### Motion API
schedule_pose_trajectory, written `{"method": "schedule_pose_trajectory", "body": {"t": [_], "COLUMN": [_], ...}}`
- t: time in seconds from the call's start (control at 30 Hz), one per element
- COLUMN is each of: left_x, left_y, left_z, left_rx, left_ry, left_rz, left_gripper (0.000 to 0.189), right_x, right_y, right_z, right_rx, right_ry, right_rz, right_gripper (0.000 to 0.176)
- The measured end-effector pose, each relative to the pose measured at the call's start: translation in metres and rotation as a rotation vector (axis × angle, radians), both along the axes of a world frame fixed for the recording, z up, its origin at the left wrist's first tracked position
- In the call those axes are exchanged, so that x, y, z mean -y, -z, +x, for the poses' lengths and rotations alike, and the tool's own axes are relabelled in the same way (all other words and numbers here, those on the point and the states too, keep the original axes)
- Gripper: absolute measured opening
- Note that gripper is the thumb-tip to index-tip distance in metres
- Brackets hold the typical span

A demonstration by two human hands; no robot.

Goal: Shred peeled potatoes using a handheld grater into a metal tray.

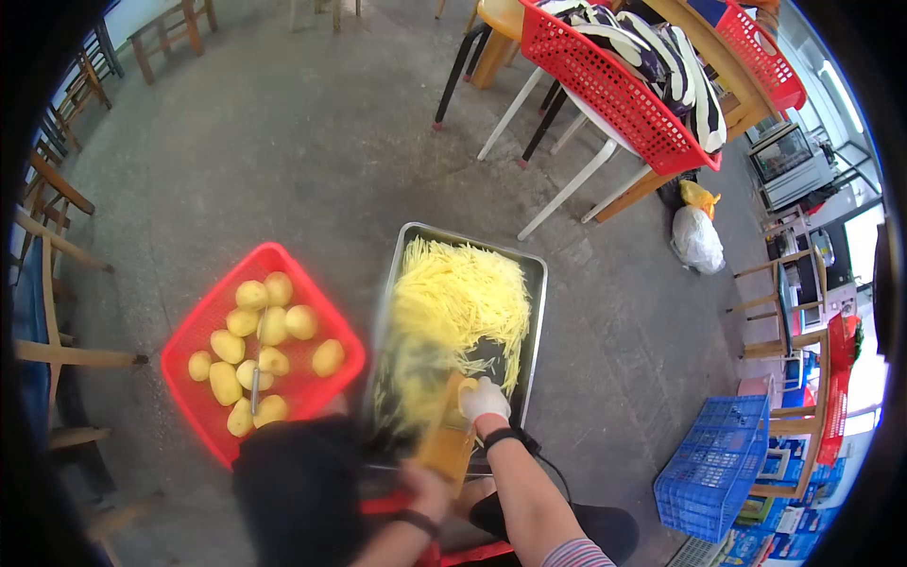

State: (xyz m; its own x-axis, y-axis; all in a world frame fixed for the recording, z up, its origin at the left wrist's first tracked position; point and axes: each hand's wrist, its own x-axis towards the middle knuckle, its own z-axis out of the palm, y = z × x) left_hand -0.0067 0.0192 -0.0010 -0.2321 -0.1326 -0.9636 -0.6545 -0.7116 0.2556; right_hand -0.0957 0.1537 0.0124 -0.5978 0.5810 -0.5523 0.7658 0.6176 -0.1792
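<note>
My left hand (pixel 428 491) is wrapped round the lower end of a yellow-brown grater board (pixel 447 439) and is blurred. In a white glove, my right hand (pixel 486 402) presses a piece of potato (pixel 467 386) against the board's upper part. The board leans into a metal tray (pixel 539 326), where a heap of yellow potato shreds (pixel 463 288) lies, partly smeared by motion. Left of the tray, a red basket (pixel 326 317) holds several peeled potatoes (pixel 273 326) and a thin metal-like tool (pixel 255 383).
A red basket (pixel 605 90) of striped purple-and-white eggplants (pixel 652 57) stands on a stool at the upper right. White and yellow bags (pixel 697 241) lie on the floor beyond. A blue crate (pixel 715 468) stands at the lower right, and wooden chairs (pixel 80 354) line the left.
</note>
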Motion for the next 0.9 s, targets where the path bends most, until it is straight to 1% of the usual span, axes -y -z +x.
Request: {"method": "schedule_pose_trajectory", "body": {"t": [0.07, 0.1, 0.13, 0.17, 0.2, 0.23, 0.27, 0.3, 0.33, 0.37, 0.4, 0.43, 0.47, 0.53, 0.6, 0.63, 0.67, 0.7, 0.77, 0.8, 0.83, 0.9], "left_x": [-0.001, 0.0, -0.001, -0.002, -0.002, 0.0, 0.002, 0.005, 0.006, 0.004, 0.003, 0.004, 0.006, 0.004, 0.005, 0.004, 0.004, 0.005, 0.008, 0.009, 0.011, 0.014], "left_y": [-0.024, -0.029, -0.027, -0.019, -0.008, 0.014, 0.045, 0.062, 0.046, 0.028, 0.014, 0.023, 0.041, 0.059, 0.065, 0.051, 0.02, -0.003, -0.022, -0.026, -0.027, -0.024], "left_z": [-0.014, -0.015, -0.013, -0.01, -0.004, 0.006, 0.015, 0.02, 0.015, 0.013, 0.008, 0.009, 0.015, 0.02, 0.017, 0.01, -0.004, -0.013, -0.019, -0.02, -0.019, -0.018], "left_rx": [-0.013, -0.004, 0.001, 0.002, 0.003, 0.012, 0.019, 0.027, 0.029, 0.007, -0.02, -0.034, -0.064, -0.094, -0.089, -0.089, -0.127, -0.167, -0.187, -0.205, -0.206, -0.203], "left_ry": [0.027, 0.057, 0.063, 0.025, -0.013, -0.007, -0.018, -0.032, -0.032, -0.015, -0.001, -0.003, 0.003, 0.0, 0.113, 0.109, 0.042, -0.026, -0.054, -0.077, -0.079, -0.052], "left_rz": [-0.029, -0.057, -0.052, -0.049, -0.049, -0.05, -0.09, -0.134, -0.142, -0.092, -0.041, -0.047, -0.004, 0.043, -0.129, -0.121, -0.082, -0.046, -0.042, -0.043, -0.04, -0.084], "left_gripper": [0.034, 0.035, 0.035, 0.035, 0.035, 0.035, 0.035, 0.037, 0.037, 0.034, 0.032, 0.032, 0.032, 0.032, 0.037, 0.037, 0.039, 0.04, 0.041, 0.041, 0.041, 0.041], "right_x": [-0.006, 0.002, 0.013, 0.027, 0.041, 0.054, 0.065, 0.063, 0.059, 0.054, 0.038, 0.027, 0.012, -0.002, 0.002, 0.009, 0.016, 0.023, 0.038, 0.046, 0.056, 0.074], "right_y": [-0.006, -0.007, -0.02, -0.04, -0.056, -0.07, -0.078, -0.069, -0.051, -0.034, -0.026, -0.005, 0.011, -0.002, -0.004, -0.009, -0.014, -0.021, -0.04, -0.057, -0.074, -0.1], "right_z": [-0.011, 0.003, 0.016, 0.029, 0.043, 0.056, 0.061, 0.059, 0.055, 0.05, 0.03, 0.019, 0.008, -0.007, -0.009, -0.001, 0.007, 0.014, 0.024, 0.029, 0.032, 0.036], "right_rx": [0.118, 0.048, 0.096, 0.146, 0.13, 0.114, 0.15, 0.15, 0.087, 0.022, 0.071, 0.061, 0.035, 0.081, 0.106, -0.03, -0.162, -0.161, -0.187, -0.247, -0.247, 0.073], "right_ry": [0.08, -0.005, -0.038, -0.073, -0.092, -0.108, -0.097, -0.096, -0.071, -0.046, -0.02, -0.01, 0.019, 0.049, 0.07, 0.098, 0.126, 0.123, 0.08, 0.041, 0.039, -0.09], "right_rz": [-0.13, -0.11, -0.128, -0.147, -0.156, -0.168, -0.126, -0.131, -0.064, 0.003, -0.037, 0.012, -0.016, -0.102, -0.139, -0.138, -0.136, -0.131, -0.121, -0.189, -0.186, -0.224], "right_gripper": [0.041, 0.045, 0.048, 0.052, 0.052, 0.052, 0.05, 0.05, 0.048, 0.047, 0.045, 0.045, 0.045, 0.047, 0.048, 0.048, 0.049, 0.049, 0.052, 0.053, 0.053, 0.054]}}
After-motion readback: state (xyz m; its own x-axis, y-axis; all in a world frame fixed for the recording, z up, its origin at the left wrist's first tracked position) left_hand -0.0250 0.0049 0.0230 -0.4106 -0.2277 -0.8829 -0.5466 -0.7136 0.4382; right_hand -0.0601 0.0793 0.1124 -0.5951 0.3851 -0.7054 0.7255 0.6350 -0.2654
